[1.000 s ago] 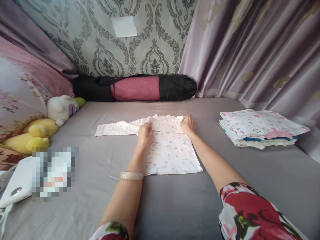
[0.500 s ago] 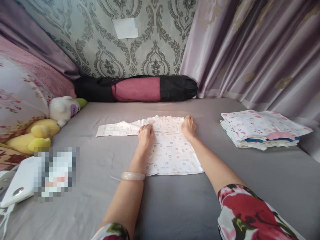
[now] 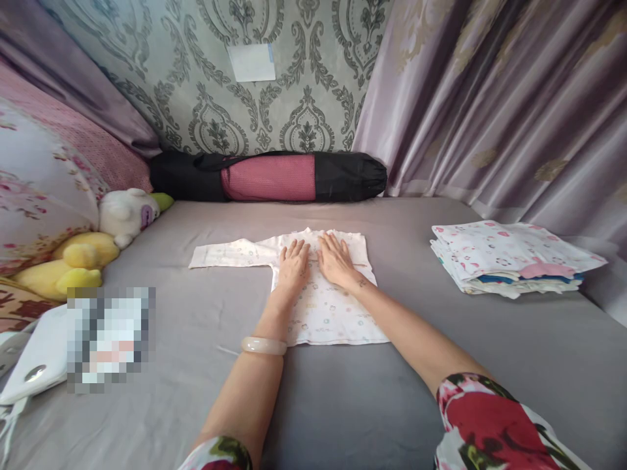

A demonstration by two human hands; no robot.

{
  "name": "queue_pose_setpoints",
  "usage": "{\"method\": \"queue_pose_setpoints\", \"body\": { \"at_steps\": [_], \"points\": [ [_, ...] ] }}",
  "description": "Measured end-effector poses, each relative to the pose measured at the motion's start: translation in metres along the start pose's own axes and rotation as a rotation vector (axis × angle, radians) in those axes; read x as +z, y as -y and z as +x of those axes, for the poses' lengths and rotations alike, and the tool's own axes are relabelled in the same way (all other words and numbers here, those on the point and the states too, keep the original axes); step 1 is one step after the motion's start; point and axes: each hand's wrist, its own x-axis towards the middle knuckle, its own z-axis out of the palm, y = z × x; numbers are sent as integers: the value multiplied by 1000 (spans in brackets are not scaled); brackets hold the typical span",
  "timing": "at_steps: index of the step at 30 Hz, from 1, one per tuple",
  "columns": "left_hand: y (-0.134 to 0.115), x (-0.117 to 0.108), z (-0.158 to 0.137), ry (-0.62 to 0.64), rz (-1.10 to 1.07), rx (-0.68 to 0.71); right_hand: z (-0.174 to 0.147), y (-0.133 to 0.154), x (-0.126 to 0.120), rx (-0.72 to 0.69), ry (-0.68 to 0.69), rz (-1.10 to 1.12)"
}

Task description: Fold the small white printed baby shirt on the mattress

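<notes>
And here's the shirt [image 3: 337, 320], laid out on the bed [image 3: 353, 405], right in front of the person, hem toward them, one sleeve [image 3: 230, 252] stretched straight out to the left, a layer of cloth folded across the chest. Both hands are on it! The left hand [image 3: 294, 261] lies flat on the upper chest, fingers extended, gripping nothing; just beside it, the right hand [image 3: 337, 261] matches, palm down, fingers spread, nothing pinched. There's a gap between them, cloth showing through. A pale bangle [image 3: 264, 346] circles the left forearm; floral cuffs [image 3: 494, 418] cover both upper arms.

Out to the right, well apart, sits a stack of folded clothes [image 3: 519, 251], a pink-and-white print on top. Beyond the shirt, a black-and-pink roll bag [image 3: 269, 177] lies along the wall, a white card [image 3: 253, 63] above it. Over on the left: a white plush [image 3: 122, 212], a yellow plush [image 3: 83, 261] and a flowered pillow [image 3: 44, 176], and nearer, a white device [image 3: 36, 359] with cords, partly lost behind a pixelated patch.
</notes>
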Motion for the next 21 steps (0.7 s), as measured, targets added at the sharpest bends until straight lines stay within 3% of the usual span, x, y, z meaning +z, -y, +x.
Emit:
{"method": "queue_pose_setpoints", "body": {
  "at_steps": [3, 7, 21],
  "points": [
    [1, 4, -3, 82, -12, -12, -4, 12, 13, -28, 92, 35],
    [5, 6, -5, 104, -2, -29, -5, 4, 17, 49, 115, 11],
    [-3, -2, -7, 152, 154, -86, -4, -39, -4, 373, 183, -131]
  ]
}}
